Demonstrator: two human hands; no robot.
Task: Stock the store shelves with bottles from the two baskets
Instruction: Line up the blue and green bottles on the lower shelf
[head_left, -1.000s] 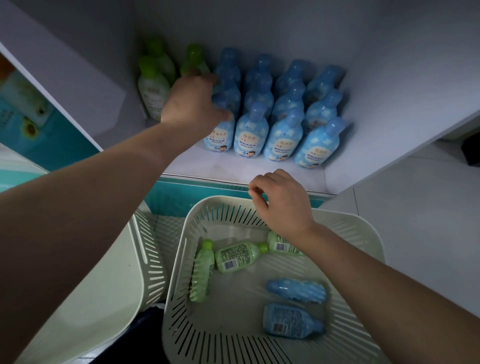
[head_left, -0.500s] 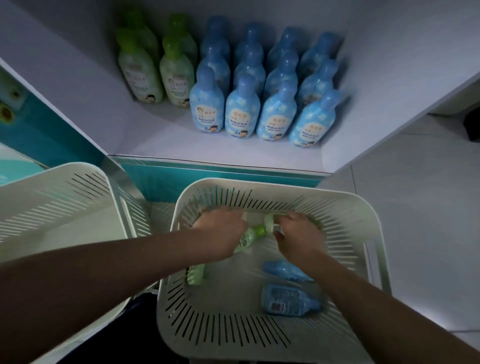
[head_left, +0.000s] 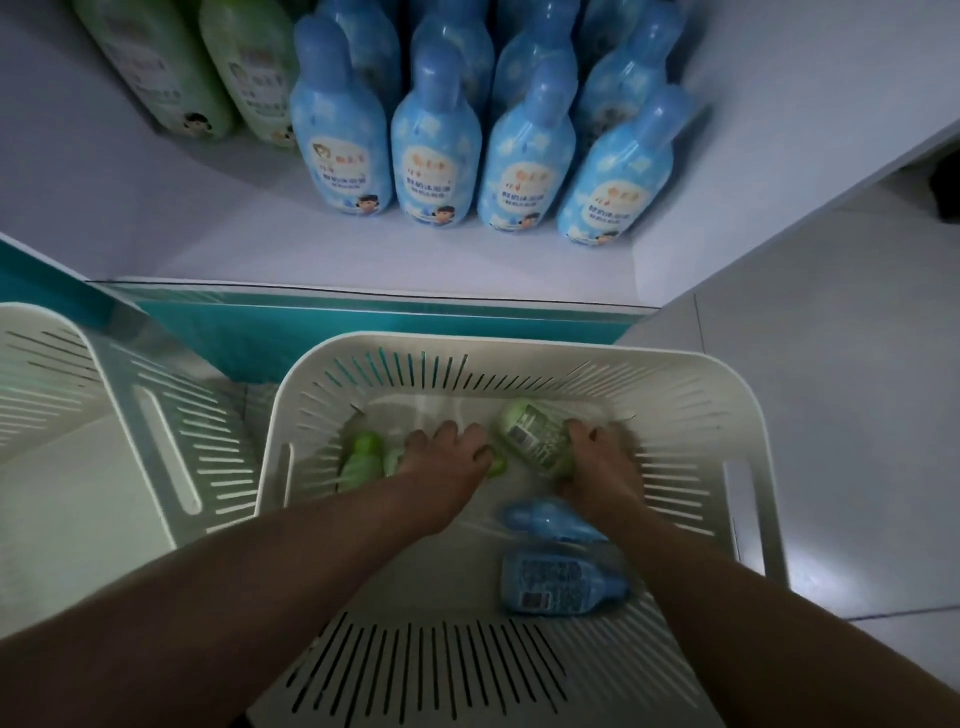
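Observation:
Both my hands are down inside the white slotted basket. My left hand grips a green bottle lying on the basket floor, most of it hidden under my fingers. My right hand grips a second green bottle, its label side up. A third green bottle lies to the left of my left hand. Two blue bottles lie near the right forearm. On the white shelf stand several blue bottles and green bottles.
A second white basket stands to the left, its inside showing no bottles. A teal panel runs below the shelf edge. The shelf's right wall closes it in, with pale floor to the right.
My hands have closed on the two green bottles in the basket, and the right one is now tilted. The view has dropped closer to the basket and shelf.

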